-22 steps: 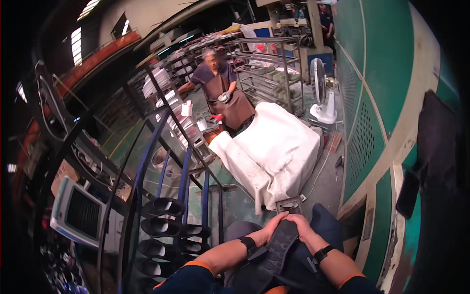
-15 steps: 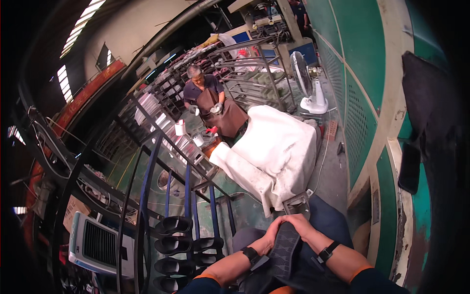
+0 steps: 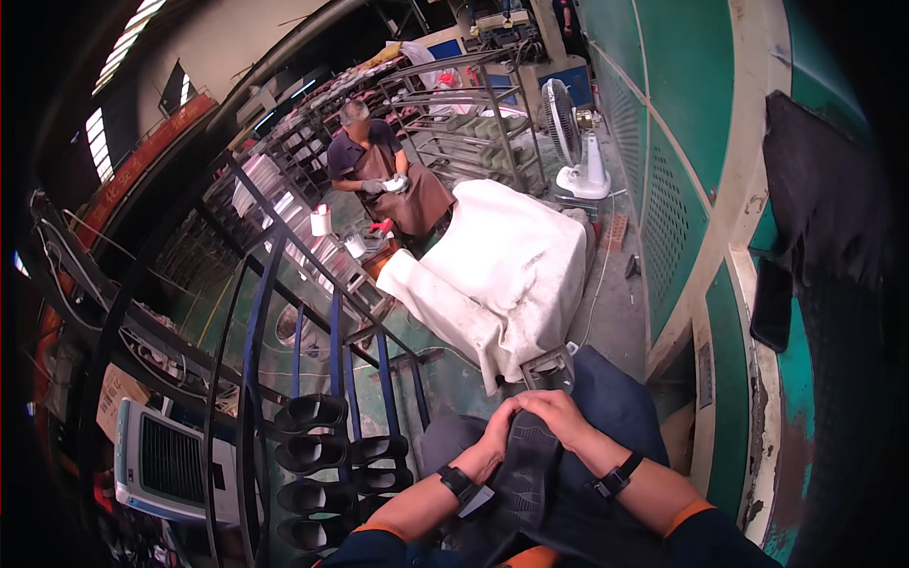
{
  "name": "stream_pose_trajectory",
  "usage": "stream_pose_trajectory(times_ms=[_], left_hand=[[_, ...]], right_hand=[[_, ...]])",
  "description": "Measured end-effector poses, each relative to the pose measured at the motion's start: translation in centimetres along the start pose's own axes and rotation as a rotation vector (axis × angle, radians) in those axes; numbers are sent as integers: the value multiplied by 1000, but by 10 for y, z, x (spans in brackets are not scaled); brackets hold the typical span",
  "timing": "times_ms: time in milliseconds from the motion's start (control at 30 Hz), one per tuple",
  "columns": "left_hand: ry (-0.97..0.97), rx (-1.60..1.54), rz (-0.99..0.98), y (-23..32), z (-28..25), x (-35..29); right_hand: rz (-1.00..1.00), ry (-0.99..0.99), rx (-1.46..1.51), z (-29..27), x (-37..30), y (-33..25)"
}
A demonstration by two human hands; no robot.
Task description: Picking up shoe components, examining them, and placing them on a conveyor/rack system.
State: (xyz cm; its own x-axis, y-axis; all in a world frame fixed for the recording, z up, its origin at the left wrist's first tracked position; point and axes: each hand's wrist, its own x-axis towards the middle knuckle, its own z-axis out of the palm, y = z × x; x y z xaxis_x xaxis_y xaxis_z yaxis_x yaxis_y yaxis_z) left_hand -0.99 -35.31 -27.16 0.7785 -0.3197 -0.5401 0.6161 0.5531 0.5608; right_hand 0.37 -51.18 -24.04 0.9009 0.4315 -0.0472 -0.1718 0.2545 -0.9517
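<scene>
A white cloth-covered machine [image 3: 507, 270] is seen ahead of the seated person, with a white floor fan [image 3: 578, 142] beyond it against the green wall [image 3: 682, 123]. To the left, a blue metal rack [image 3: 312, 379] is shown carrying black shoe soles [image 3: 312, 445] on its lower rungs. A co-worker in a brown apron [image 3: 383, 175] is positioned further back, beside grey shelving [image 3: 454, 104].

The dark shoe sole [image 3: 525, 473] is held over the lap, on the blue-trousered thighs [image 3: 615, 426]. Its long axis runs almost straight away from the body, tilted slightly to the right at the far end. The near end is hidden low in the frame, between the forearms.

The far tip of the sole is enclosed by both hands. The left hand [image 3: 494, 440] is closed against the left edge near the tip, fingers curled round it. The right hand [image 3: 559, 417] is laid over the top of the tip, its fingers folded down upon it. Both grips are therefore pressed onto the sole rather than spread; whether the thumbs are underneath cannot be told.

The two hands are touching one another at the tip. Neither is clearly nearer to the sole: both are in contact, the right slightly further forward. A black wristband [image 3: 454, 481] is worn on the left wrist and a black watch [image 3: 615, 476] on the right.
</scene>
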Motion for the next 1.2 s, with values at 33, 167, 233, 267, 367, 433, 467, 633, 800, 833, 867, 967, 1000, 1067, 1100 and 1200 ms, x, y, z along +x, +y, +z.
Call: stream_pose_trajectory(times_ms=[33,167,233,267,367,433,467,633,800,833,867,967,1000,1067,1100,1200], left_hand=[[-6,-14,1,-2,1,-1],[-93,59,115,-2,2,-7],[-158,28,118,-1,9,-26],[-257,-31,122,-4,-1,-33],[-210,-33,249,-14,20,-53],[-263,-235,235,-17,21,-53],[-329,-421,244,-17,22,-54],[-267,-503,278,-21,31,-61],[-254,-307,413,-27,29,-86],[-289,-280,482,-26,31,-94],[-247,-131,551,-28,33,-99],[61,115,530,-51,31,-122],[61,120,552,-55,27,-135],[-431,-488,-175,-63,25,-149],[-447,-478,-157,-65,31,-152],[-401,-574,-156,-66,40,-156]], right_hand=[[8,-2,-13,-4,2,5],[259,89,264,-32,30,16],[403,194,521,-63,50,17],[462,278,601,-67,58,14],[513,378,662,-66,73,18],[443,414,640,-57,77,14],[468,417,638,-49,79,14],[349,522,516,-41,86,18],[362,394,621,-16,79,-12],[356,387,634,-9,72,-20],[334,332,651,-6,63,-26],[256,161,713,-4,46,-23],[254,127,681,-2,42,-25],[246,134,615,-17,40,-4],[230,119,602,-25,42,15],[-128,242,63,-62,55,84]])
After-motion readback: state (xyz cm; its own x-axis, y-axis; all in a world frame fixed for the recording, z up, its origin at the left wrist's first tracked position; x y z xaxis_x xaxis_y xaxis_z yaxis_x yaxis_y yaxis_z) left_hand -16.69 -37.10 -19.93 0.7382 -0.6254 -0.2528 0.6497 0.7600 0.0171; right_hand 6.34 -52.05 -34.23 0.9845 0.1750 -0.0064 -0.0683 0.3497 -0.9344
